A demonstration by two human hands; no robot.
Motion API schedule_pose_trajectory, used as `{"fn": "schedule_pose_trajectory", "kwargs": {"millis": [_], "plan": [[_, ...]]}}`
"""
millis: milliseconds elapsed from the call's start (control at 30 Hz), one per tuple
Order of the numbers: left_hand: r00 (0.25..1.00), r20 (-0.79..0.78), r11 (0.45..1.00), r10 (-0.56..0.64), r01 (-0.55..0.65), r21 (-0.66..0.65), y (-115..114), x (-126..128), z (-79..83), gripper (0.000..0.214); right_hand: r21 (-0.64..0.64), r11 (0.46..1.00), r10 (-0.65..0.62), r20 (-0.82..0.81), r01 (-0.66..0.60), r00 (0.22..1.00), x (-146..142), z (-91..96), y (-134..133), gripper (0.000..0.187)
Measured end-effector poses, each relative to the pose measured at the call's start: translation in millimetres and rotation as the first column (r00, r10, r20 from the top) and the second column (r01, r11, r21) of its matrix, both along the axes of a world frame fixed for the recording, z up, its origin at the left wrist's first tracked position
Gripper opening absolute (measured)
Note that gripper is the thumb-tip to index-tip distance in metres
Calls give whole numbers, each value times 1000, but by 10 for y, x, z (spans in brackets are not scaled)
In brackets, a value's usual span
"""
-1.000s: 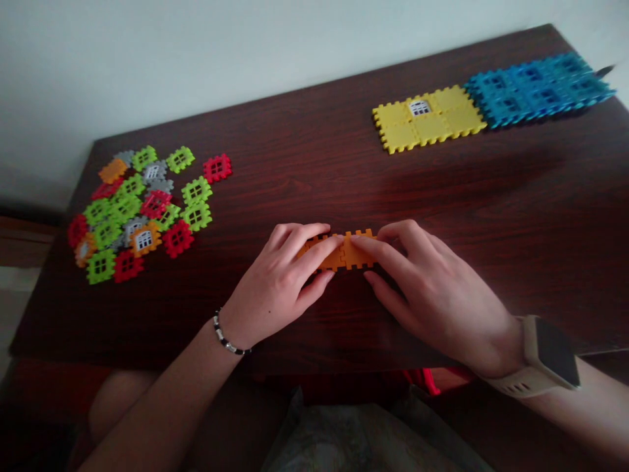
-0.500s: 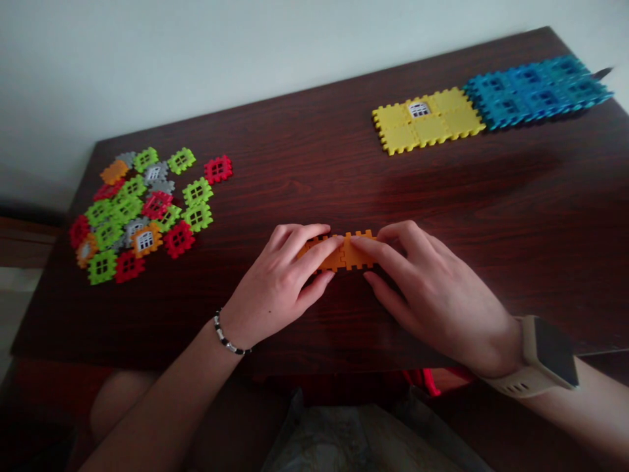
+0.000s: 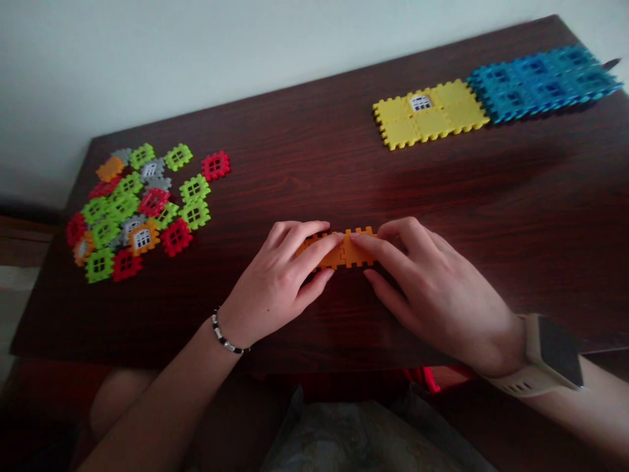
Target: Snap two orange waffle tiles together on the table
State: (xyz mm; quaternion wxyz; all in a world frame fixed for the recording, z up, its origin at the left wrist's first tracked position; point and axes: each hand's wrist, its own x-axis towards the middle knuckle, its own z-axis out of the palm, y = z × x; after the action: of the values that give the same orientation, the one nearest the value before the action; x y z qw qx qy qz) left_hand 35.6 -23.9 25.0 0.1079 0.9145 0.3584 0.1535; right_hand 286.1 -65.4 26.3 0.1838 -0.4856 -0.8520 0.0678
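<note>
Orange interlocking tiles (image 3: pixel 360 252) lie side by side in a short strip at the middle of the table, toothed edges meeting. My left hand (image 3: pixel 289 265) grips the strip's left part, with fingers over the top and thumb at the near edge. From the other side, my right hand (image 3: pixel 417 275) holds the right tile, its index finger pressing near the seam and its thumb close to the near edge. My fingers hide both outer ends of the strip.
A loose pile of green, red, grey and orange window tiles (image 3: pixel 124 205) covers the table's left side. Towards the back right lie a joined yellow panel (image 3: pixel 400 134) and a blue panel (image 3: pixel 533 88) beside it. The dark wooden table (image 3: pixel 275 164) meets a pale wall.
The view has shifted slightly. Both hands keep nearly the same hold on the orange tiles, and nothing else has visibly moved.
</note>
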Motion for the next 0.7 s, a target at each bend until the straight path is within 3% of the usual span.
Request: {"fn": "schedule_pose_trajectory", "kwargs": {"millis": [700], "plan": [[1000, 10, 1000, 4, -4, -16, 3, 6, 4, 46, 8, 1000, 2, -3, -2, 1000, 1, -3, 0, 38]]}}
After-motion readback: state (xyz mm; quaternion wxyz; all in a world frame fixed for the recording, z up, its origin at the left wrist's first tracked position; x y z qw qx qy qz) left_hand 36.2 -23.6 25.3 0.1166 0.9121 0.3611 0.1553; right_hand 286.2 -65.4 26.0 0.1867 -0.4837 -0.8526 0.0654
